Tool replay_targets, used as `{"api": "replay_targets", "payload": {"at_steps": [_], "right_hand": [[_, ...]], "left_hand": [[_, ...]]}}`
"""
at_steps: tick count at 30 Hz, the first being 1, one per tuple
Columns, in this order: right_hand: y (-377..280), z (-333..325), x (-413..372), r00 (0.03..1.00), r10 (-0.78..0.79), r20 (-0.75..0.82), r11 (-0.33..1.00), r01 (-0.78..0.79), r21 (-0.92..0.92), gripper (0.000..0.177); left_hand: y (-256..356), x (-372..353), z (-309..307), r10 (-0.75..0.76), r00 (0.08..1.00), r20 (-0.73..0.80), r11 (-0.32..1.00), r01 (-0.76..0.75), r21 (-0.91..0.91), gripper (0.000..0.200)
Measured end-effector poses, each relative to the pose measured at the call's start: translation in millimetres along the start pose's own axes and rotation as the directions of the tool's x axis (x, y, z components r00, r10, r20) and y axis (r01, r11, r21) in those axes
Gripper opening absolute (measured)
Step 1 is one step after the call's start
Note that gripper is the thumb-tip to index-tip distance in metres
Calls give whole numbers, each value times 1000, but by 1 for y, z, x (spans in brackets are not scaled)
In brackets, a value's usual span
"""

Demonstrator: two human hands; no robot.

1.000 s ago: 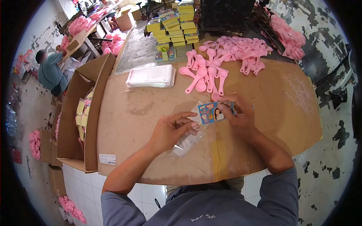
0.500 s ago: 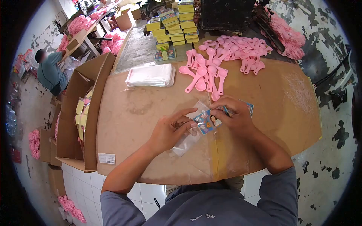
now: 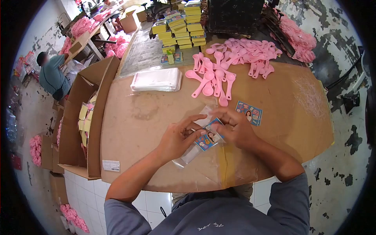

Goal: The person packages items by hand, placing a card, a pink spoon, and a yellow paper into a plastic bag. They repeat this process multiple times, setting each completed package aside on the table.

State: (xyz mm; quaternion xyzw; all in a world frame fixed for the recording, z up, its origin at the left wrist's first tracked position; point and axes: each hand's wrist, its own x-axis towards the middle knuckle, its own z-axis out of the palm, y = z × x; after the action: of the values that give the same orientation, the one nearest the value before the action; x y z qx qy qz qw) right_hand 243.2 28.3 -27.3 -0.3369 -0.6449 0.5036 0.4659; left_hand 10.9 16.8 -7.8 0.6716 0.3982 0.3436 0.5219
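Note:
My left hand (image 3: pixel 178 139) pinches a clear plastic bag (image 3: pixel 189 155) close over the cardboard, its thumb pressed near a printed card. Fingers of my right hand (image 3: pixel 236 127) are closed on that blue printed card (image 3: pixel 211 138), which overlaps the bag and is tilted. Part of the card lies hidden under my right fingers. A second blue printed card (image 3: pixel 249 112) rests flat just beyond my right hand. Ahead of both hands spreads a heap of pink plastic scoops (image 3: pixel 219 76), the nearest one not far from my right fingertips.
A stack of clear bags (image 3: pixel 156 79) lies at the back left of the cardboard sheet (image 3: pixel 129 156). Behind it rise piles of cards (image 3: pixel 178 29). An open carton (image 3: pixel 74 145) with packed items stands at left. A person (image 3: pixel 55 74) works beyond it.
My right hand has moved the card left and toward me, further over the bag. The second card, partly covered by my right hand before, now shows fully.

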Motion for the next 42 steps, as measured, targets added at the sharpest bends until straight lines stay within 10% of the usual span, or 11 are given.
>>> {"api": "replay_targets", "payload": {"at_steps": [7, 17, 26, 32, 35, 38, 42], "right_hand": [[-4, -3, -1, 998, 9, 63, 991, -1, -137, 38], [-7, 1, 3, 998, 6, -65, 998, -2, 55, 33], [-25, -22, 14, 949, -85, 302, 930, 184, -319, 27], [4, -85, 52, 934, -215, 285, 198, 327, -924, 41], [-2, -95, 61, 907, -89, 411, 141, 420, -896, 43], [-9, -100, 67, 913, -70, 402, 135, 408, -903, 37], [-29, -91, 65, 977, -157, 146, 587, 211, -782, 29]], "left_hand": [[-6, 4, 1, 18, 984, -179, 995, -35, -94, 42], [-4, 3, 2, -10, 999, -50, 980, 0, -197, 52], [-5, 3, -3, -55, 998, -39, 973, 45, -225, 47], [-5, 3, -4, -75, 994, -79, 963, 52, -265, 36], [-7, 4, -6, -84, 995, -62, 959, 64, -276, 34], [-6, 3, -8, -89, 995, -54, 954, 70, -292, 34], [-2, 3, -10, -76, 996, -49, 940, 55, -336, 34]]}}
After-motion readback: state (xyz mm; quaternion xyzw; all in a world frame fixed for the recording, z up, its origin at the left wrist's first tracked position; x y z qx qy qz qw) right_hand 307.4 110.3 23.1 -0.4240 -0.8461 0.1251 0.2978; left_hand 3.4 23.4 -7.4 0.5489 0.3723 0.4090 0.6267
